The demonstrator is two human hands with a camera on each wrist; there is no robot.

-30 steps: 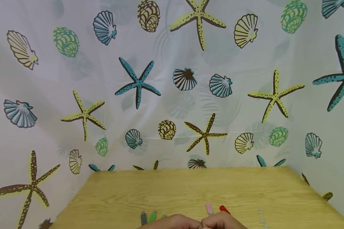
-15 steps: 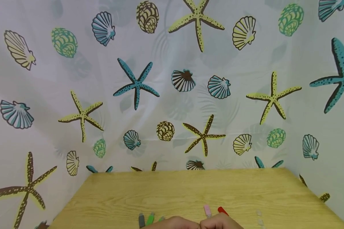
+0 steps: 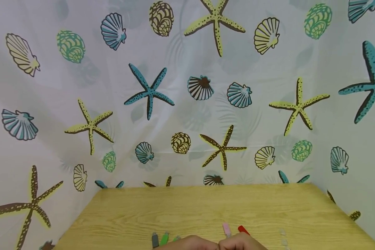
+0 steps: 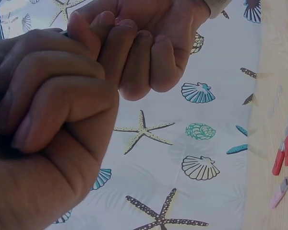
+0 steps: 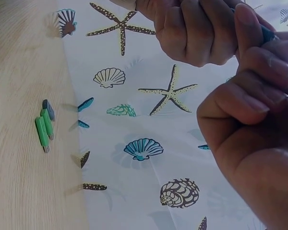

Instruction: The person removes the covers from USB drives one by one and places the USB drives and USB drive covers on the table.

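Note:
At the bottom edge of the head view my left hand (image 3: 189, 243) and right hand (image 3: 242, 242) meet, knuckles up. Between them, the right wrist view shows a small teal piece (image 5: 267, 34), mostly covered by fingers; what kind of thing it is I cannot tell. Both hands pinch it with curled fingers. Seen from the left wrist, the left hand (image 4: 62, 105) is near the camera and the right hand (image 4: 144, 52) lies beyond, its fingertips bent toward the palm. Both hands are raised in front of the patterned cloth.
On the wooden table (image 3: 190, 205) lie a grey USB stick (image 3: 155, 239), green USB sticks (image 3: 164, 239), a pink USB stick (image 3: 226, 229) and a red USB stick (image 3: 243, 230). Small clear caps (image 3: 284, 242) lie farther right. A shell-print cloth (image 3: 181, 114) encloses the table's back and sides.
The head view has shifted slightly, so the table and sticks sit a little lower in it. The hands stay together at the bottom edge.

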